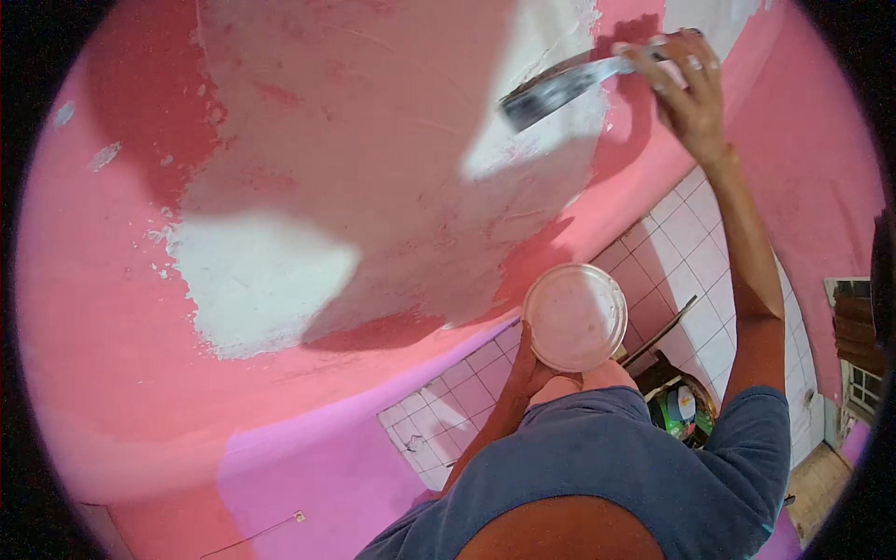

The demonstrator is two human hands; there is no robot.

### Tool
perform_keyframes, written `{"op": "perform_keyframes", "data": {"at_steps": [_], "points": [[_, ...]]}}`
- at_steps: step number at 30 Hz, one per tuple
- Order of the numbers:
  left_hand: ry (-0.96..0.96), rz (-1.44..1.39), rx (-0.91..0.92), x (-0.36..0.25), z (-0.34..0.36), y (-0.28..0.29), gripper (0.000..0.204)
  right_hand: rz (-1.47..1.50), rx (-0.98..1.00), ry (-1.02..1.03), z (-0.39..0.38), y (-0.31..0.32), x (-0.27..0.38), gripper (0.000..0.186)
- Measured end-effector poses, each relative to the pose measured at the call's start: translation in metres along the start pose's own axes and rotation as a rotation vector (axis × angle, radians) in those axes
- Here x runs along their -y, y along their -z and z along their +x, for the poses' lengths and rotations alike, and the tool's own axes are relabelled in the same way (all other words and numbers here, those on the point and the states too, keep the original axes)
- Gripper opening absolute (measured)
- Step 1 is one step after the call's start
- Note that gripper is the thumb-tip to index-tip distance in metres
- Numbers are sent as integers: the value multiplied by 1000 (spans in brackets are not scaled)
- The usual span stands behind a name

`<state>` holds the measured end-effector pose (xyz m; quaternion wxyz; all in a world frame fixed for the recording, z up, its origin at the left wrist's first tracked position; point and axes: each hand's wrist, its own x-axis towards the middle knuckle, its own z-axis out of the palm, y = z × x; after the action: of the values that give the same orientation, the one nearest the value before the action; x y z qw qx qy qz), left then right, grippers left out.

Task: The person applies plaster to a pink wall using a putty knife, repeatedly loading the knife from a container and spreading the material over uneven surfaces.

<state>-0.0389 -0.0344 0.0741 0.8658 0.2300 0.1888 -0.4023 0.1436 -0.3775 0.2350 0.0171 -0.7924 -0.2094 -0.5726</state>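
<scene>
My right hand [691,93] is raised at the upper right with its fingers wrapped round the handle of a putty knife [555,93]. The wide blade, smeared with grey-white paste, lies over a white patch of the pink wall [112,373]; whether its edge touches is hard to tell. Low in front of my body, my left hand [536,364] grips a round, pale plastic tub [575,317] by its side and underneath. The tub's face shows whitish and slightly pinkish; its depth cannot be made out. Part of the left hand's fingers is hidden behind it.
White putty [261,280] with ragged edges covers much of the wall. Below is a white tiled floor [686,219]. Near my legs stands a dark chair-like object [667,369] with a green item [686,415] on it. A wall socket [299,515] sits at lower left.
</scene>
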Motion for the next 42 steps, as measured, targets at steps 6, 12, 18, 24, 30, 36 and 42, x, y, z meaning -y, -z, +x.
{"op": "perform_keyframes", "data": {"at_steps": [6,12,18,24,30,36,42], "points": [[-119,276,5,-7,-6,-38,58,45,-88,-6,17,23,5,46],[-30,182,-42,-14,-4,-49,61,125,-133,153,77,3,67,43],[32,-150,48,-11,-4,-32,59,-53,-12,-52,38,9,-20,47],[-491,718,357,-2,-11,-26,73,-77,-230,-80,33,38,-36,49],[-454,778,326,-6,-3,-26,71,62,-224,143,96,10,63,41],[-150,370,-154,-9,-12,-50,68,-149,-71,-16,92,18,18,41],[-140,311,-140,-8,-12,-47,73,-232,-206,-152,59,38,-42,46]]}}
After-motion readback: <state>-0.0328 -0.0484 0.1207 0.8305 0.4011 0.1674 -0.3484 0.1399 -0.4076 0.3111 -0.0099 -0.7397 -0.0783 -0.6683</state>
